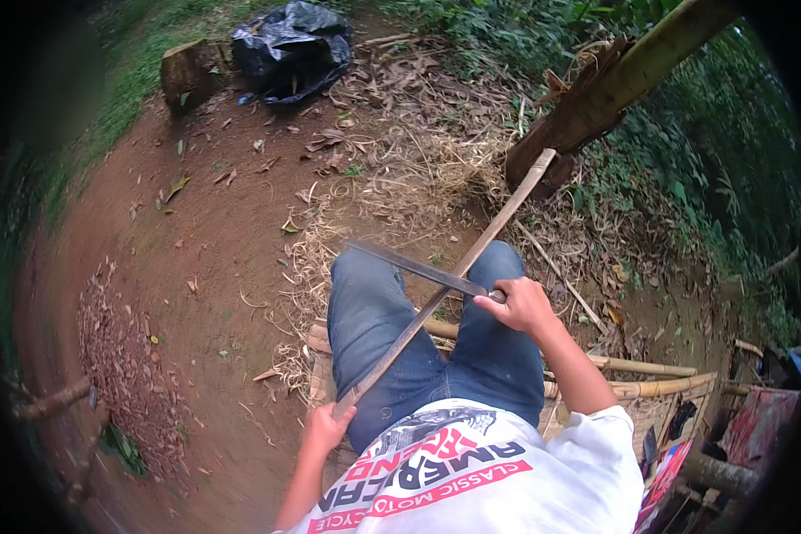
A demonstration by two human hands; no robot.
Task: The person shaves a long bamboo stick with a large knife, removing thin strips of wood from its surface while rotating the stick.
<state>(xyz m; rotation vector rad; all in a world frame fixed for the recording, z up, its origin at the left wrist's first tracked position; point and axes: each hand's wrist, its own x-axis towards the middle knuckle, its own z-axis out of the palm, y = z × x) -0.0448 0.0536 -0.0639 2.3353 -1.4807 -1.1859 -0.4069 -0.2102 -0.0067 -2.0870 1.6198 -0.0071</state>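
A long, narrow wooden strip [503, 214] slants across my lap, its far end by the base of a leaning trunk. My left hand [327, 427] is closed around its near end, beside my left thigh. In my right hand [520, 305], above my right thigh, is the handle of a machete [409, 264]. The long dark blade points left and crosses over the strip near its middle. Whether the blade's edge touches the strip, I cannot tell.
I sit on a bamboo seat [659, 388]. A leaning trunk [596, 93] stands ahead at the right. Pale shavings [427, 182] cover the soil around my knees. Farther off are a black plastic bag [292, 52] and a tree stump [190, 76]. Foliage [730, 151] borders the right.
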